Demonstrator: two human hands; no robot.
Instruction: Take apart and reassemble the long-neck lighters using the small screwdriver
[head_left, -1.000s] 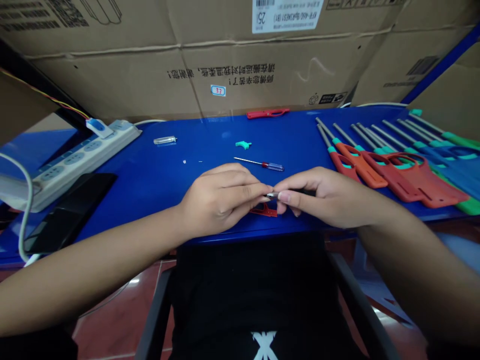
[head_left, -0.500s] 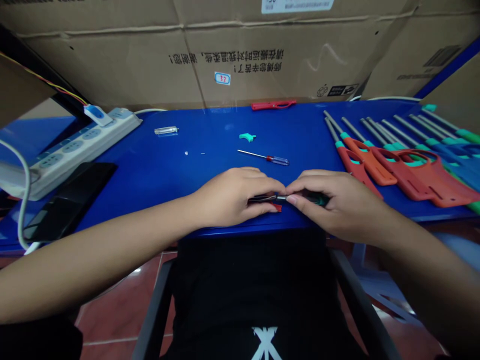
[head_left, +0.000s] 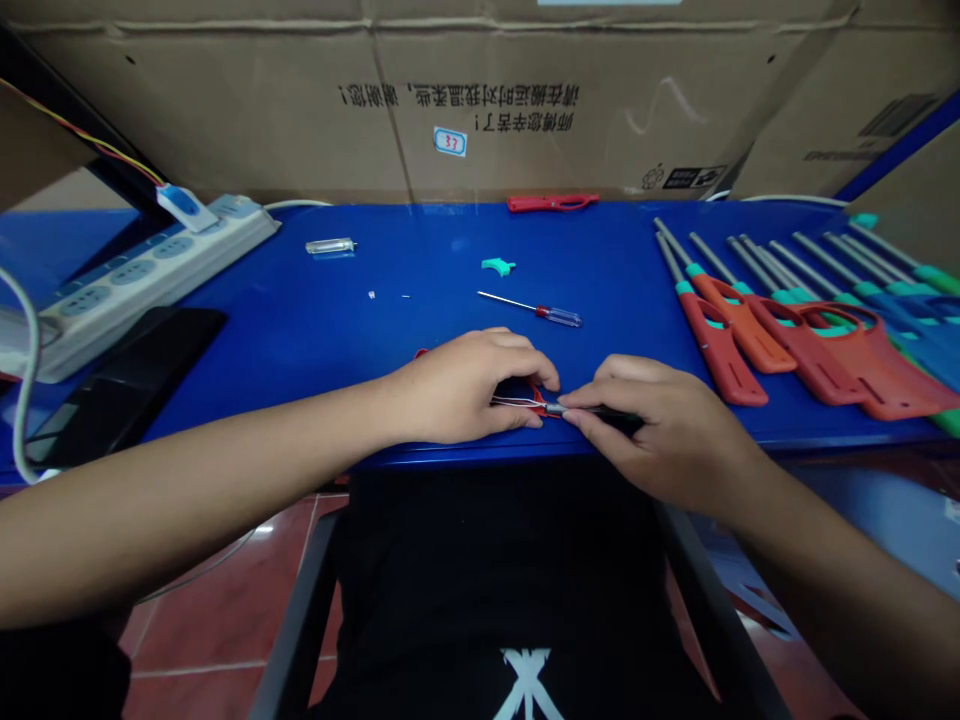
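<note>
"Where's the flat red plastic lighter shell [head_left: 537,388]?"

"On the blue table [head_left: 420,250], mostly under L hand [head_left: 465,385], fingers curled on it. R hand [head_left: 660,425] pinches a thin black-handled screwdriver [head_left: 607,414], tip at shell."

"Change?"

"Red end pokes out past L hand now, not b4."

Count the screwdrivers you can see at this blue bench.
2. A red-and-clear-handled screwdriver lies on the blue bench; a dark-handled screwdriver is in the right hand, its tip at the red part under the left hand. The hands could hide more.
</note>
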